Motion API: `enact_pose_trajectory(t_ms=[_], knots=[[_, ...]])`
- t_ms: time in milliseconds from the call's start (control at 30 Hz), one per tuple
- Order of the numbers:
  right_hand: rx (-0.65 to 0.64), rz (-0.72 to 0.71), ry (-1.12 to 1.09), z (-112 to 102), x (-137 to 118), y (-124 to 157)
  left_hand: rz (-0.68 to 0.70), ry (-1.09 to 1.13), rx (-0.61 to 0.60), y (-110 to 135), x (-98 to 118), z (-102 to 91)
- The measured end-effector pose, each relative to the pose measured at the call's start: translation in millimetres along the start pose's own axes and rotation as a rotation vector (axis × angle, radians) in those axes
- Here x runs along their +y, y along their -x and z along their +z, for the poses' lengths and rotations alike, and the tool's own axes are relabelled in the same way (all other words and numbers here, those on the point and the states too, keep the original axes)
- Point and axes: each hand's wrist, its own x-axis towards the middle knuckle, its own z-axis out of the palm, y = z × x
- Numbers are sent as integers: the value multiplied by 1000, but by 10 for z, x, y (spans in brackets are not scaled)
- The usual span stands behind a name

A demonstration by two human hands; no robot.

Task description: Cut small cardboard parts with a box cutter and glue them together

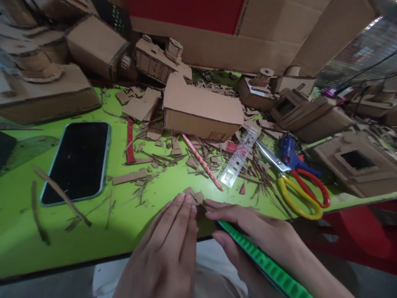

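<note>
- Fingers [182,210] of the left hand are lying straight and close together, tips resting against a small cardboard piece [194,198]; whether they are gripping it, I cannot tell.
- Left hand [164,248] is reaching forward from the table edge, palm turned down and toward the right hand.
- Right hand [257,231] is coming in from 4 o'clock, fingers curling around a green ridged tool [263,265], which is slanting down and out of view; its tip is hidden behind the fingers.
- Small cardboard piece is sitting at 12 o'clock from the left hand, between both hands, its lower part hidden by the fingers.
- Green table [77,244] is bearing everything, and cardboard scraps [173,161] are scattering from 11 to 1 o'clock.
- Pink pencil [201,161] and clear plastic ruler [238,157] are lying at 12 to 1 o'clock, just beyond the hands.
- Scissors [304,194] with red and yellow handles and a blue hot glue gun [288,151] are lying at 2 o'clock.
- Smartphone [76,163] is lying face up at 10 o'clock.
- Cardboard box [201,109] is standing at 12 o'clock, well beyond the scraps.
</note>
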Motion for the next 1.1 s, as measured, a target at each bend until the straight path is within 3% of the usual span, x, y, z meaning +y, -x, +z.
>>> enact_pose_trajectory(t_ms=[167,400,633,867,1100], knots=[[-86,18,1,-92,-62,32,0,3,7,-20,-23,-12],[175,248,-135,77,-83,59,-66,35,-30,-118,40,-5],[128,155,-323,161,33,-201,-66,90,3,8,110,-15],[64,85,-153,82,152,-277,-46,18,38,-69,-21,-20],[34,53,-59,136,135,-209,-28,29,29,-67,11,-20]])
